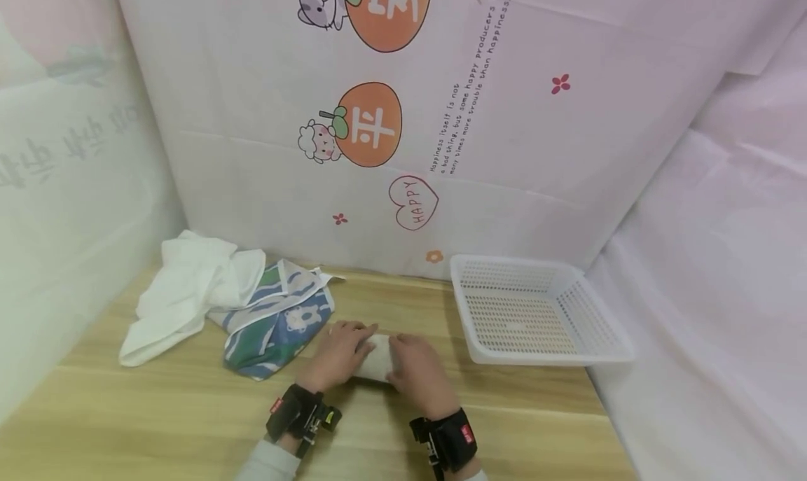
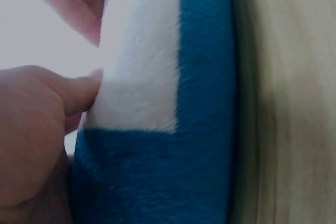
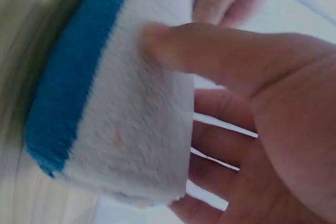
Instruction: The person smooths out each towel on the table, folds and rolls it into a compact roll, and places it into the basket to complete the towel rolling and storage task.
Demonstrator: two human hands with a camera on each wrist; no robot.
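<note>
A small folded towel [image 1: 378,360], white with a blue band, lies on the wooden table [image 1: 189,425] between both hands. My left hand [image 1: 353,349] grips its left end; in the left wrist view the thumb [image 2: 73,94] presses against the towel [image 2: 157,103]. My right hand [image 1: 405,360] grips the right end. In the right wrist view the thumb [image 3: 210,51] lies on the white face of the towel [image 3: 131,124], with the fingers spread behind it. Most of the towel is hidden under the hands in the head view.
A crumpled white cloth [image 1: 189,292] and a blue-green striped cloth [image 1: 277,321] are heaped at the left rear. A white perforated basket [image 1: 605,327] stands at the right rear. Printed sheets wall the table on three sides.
</note>
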